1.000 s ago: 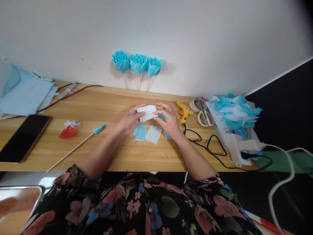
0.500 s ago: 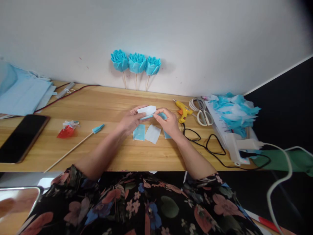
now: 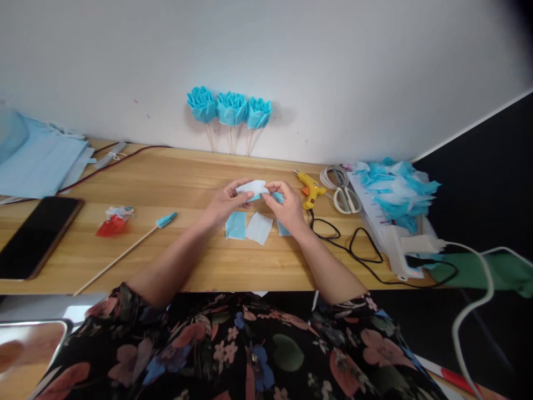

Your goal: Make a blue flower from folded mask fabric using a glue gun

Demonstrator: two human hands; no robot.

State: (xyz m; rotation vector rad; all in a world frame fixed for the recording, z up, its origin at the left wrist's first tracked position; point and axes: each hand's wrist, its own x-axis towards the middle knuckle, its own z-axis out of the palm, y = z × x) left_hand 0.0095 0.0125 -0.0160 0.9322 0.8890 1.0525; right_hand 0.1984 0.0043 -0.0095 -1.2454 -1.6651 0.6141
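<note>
I have both hands in view to the left of the yellow glue gun (image 3: 310, 190), my landmark on the worktop (image 3: 187, 166). The piece of cloth (image 3: 251, 186), white with a blue part along its lower edge, is held up between them, well left of the gun. My left hand (image 3: 225, 204) has its grip closed on the cloth's left side, thumb on the face towards me. My right hand (image 3: 287, 208), the nearer one to the gun, has its grip pinching the right end between thumb and fingers.

Below the cloth, to the near left of the gun, I see a blue square (image 3: 235, 225) and, just beside it, a white square (image 3: 259, 228). Another blue square (image 3: 283, 229) is partly covered by my right hand. More blue shows between that hand's fingers; I can't tell whether it is held or lying there.

Just right of the gun are the scissors (image 3: 347, 200), and farther right a heap of blue and white scraps (image 3: 393, 186). Beyond the gun and to its left, three blue flowers (image 3: 231, 108) on sticks lean against the wall. Far left of it lies a stick (image 3: 125, 253) with a blue tip.
</note>
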